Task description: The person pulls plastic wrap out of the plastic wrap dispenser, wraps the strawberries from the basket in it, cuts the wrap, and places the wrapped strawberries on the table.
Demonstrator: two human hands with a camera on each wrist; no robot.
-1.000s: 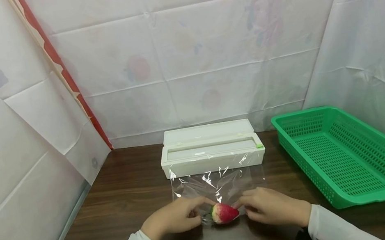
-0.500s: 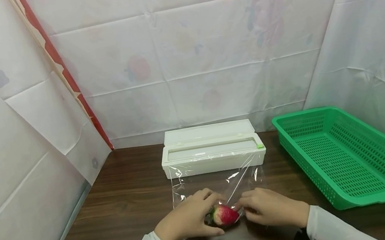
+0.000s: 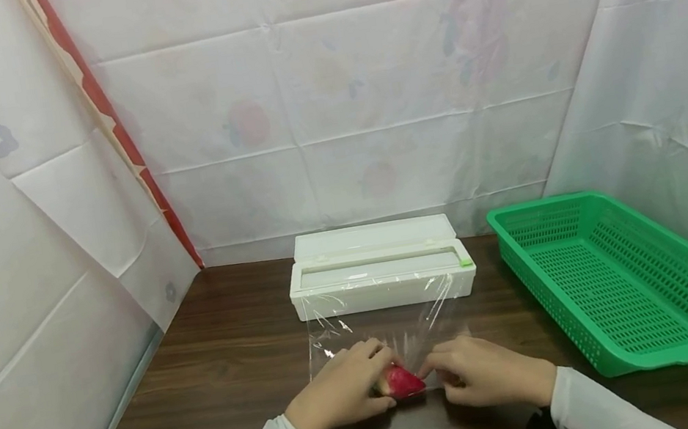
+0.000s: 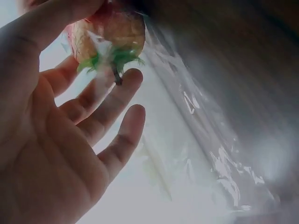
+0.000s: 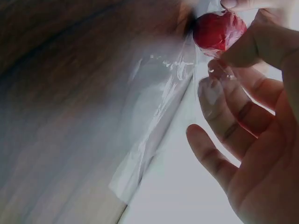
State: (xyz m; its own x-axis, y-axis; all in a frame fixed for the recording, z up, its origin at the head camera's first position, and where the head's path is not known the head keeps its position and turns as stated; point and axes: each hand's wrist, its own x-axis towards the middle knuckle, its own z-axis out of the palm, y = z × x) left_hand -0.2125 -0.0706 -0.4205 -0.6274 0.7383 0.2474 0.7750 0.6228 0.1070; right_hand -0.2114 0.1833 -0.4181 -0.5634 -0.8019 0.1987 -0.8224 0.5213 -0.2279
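Observation:
A large red strawberry (image 3: 405,382) with a pale stem end lies on clear plastic wrap (image 3: 396,336) near the front of the table. My left hand (image 3: 345,391) holds it from the left, thumb in front and fingers behind. The strawberry's green leaves and dark stem point toward my palm in the left wrist view. At the strawberry's tip, my right hand (image 3: 486,371) pinches the wrap between thumb and index finger. Some film covers the fingertips (image 5: 212,95) in the right wrist view. Behind the hands, the wrap runs back to a white dispenser box (image 3: 389,295) with its lid raised.
To the right stands a green perforated basket (image 3: 531,283). A small green slider (image 3: 465,262) sits at the dispenser's right end. Pale printed sheets (image 3: 366,92) enclose the dark wooden table (image 3: 224,351) at the back and sides.
My left hand has moved right from the strawberry's leafy end and now holds the fruit. The strawberry has turned slightly, and the wrap's creases have shifted. My right hand has hardly moved.

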